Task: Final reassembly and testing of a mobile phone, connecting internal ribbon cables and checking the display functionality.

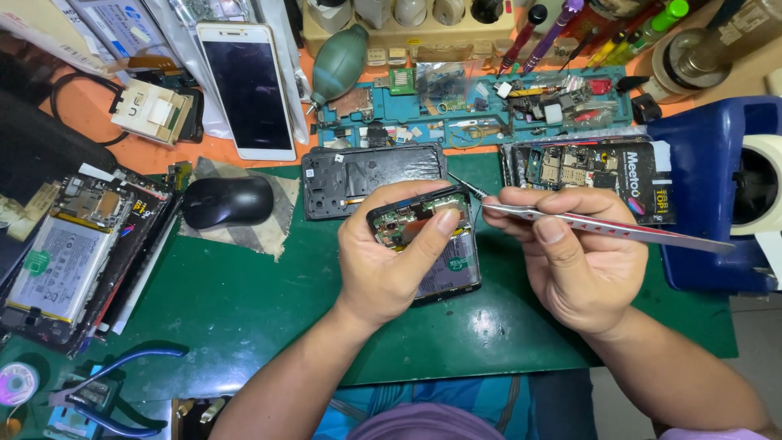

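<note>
My left hand (391, 261) holds an opened black phone (432, 244) with its back off, the circuit board and battery showing, thumb pressed on the upper board. My right hand (570, 261) grips metal tweezers (619, 228) whose fine tip points left at the phone's top right corner. Both hands hover above the green cutting mat (244, 301).
A black phone frame (366, 175) and another opened phone (586, 167) lie behind the hands. A black mouse (226, 201), a white phone (248, 85), an opened phone with battery (73, 253), a blue parts tray (489, 102), blue-handled pliers (114, 383) and a blue machine (717, 187) surround the mat.
</note>
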